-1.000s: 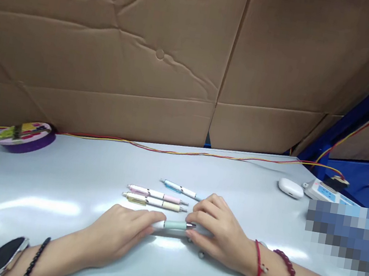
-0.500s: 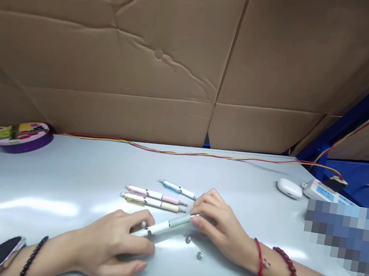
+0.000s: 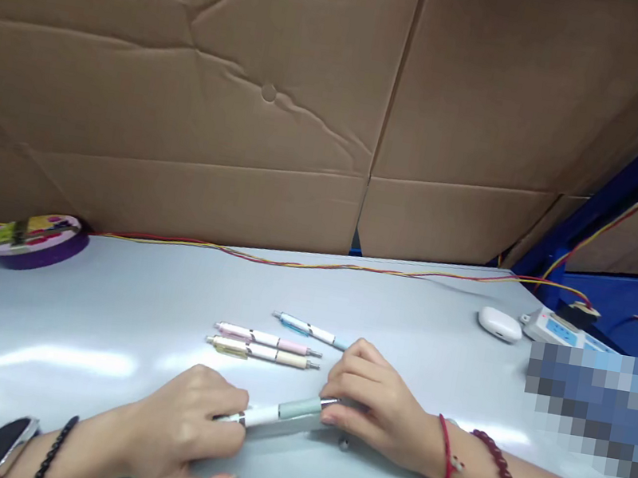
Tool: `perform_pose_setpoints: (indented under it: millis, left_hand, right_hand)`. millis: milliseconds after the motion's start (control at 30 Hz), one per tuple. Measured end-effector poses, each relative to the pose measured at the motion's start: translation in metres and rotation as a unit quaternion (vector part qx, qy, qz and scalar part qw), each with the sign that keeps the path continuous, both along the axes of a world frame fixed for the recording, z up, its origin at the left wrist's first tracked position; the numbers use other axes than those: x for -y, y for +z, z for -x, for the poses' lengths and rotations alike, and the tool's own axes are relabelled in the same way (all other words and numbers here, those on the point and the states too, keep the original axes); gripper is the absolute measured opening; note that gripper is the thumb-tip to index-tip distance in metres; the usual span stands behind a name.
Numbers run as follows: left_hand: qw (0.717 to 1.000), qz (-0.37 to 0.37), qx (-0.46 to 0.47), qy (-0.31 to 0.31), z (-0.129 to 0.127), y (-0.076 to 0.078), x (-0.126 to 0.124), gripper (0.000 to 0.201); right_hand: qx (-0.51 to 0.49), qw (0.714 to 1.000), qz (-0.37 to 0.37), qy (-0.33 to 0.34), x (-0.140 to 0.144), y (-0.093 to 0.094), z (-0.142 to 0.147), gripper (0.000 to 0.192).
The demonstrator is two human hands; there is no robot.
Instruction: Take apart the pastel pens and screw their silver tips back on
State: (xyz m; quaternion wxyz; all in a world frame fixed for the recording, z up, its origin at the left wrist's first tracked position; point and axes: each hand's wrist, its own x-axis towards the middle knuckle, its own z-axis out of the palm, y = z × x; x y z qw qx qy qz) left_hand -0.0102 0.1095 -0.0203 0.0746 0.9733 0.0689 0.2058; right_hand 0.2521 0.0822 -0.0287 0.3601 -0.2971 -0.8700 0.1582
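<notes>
A white pen with a green grip (image 3: pixel 299 408) is held between both hands, just above the table. My left hand (image 3: pixel 192 421) closes its fingers round the clip end, while its thumb sticks out apart. At the tip end, my right hand (image 3: pixel 377 389) pinches the pen between thumb and fingers. Behind it lie a pink pen (image 3: pixel 267 339), a yellow pen (image 3: pixel 261 353) and a blue pen (image 3: pixel 310 330), whose right end is partly covered by my right hand. A small grey pen tip (image 3: pixel 344 443) sits on the table below my right hand.
A round purple box (image 3: pixel 44 254) stands at the back left. A white earbud case (image 3: pixel 500 324) lies near a power strip (image 3: pixel 562 330) at the right. Red and yellow wires (image 3: pixel 267 260) run along the table's back edge, before a cardboard wall (image 3: pixel 222 119).
Both hands and the green-grip pen have moved slightly down, and the pen lies flatter. One of the two small grey tips is now hidden from view.
</notes>
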Motion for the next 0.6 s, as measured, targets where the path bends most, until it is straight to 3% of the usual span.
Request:
perform_pose_setpoints:
  millis: [200,400,533,600]
  left_hand:
    - [1.000,-0.015,0.009,0.009,0.0006,-0.0030,0.0017,0.029]
    - [0.999,0.003,0.023,0.022,-0.0038,0.0039,0.0019,0.014]
    - [0.998,0.013,0.025,0.061,-0.0060,0.0058,0.0019,0.008]
    - [0.998,0.012,0.026,0.056,-0.0058,0.0056,0.0026,0.007]
  right_hand:
    - [0.027,0.999,-0.042,0.008,0.0022,0.0019,0.0008,0.021]
    - [-0.035,0.993,-0.104,0.046,0.0026,0.0059,-0.0014,0.017]
    - [-0.034,0.991,-0.108,0.069,0.0017,0.0056,0.0004,0.026]
    - [-0.049,0.991,-0.104,0.072,0.0022,0.0046,0.0014,0.019]
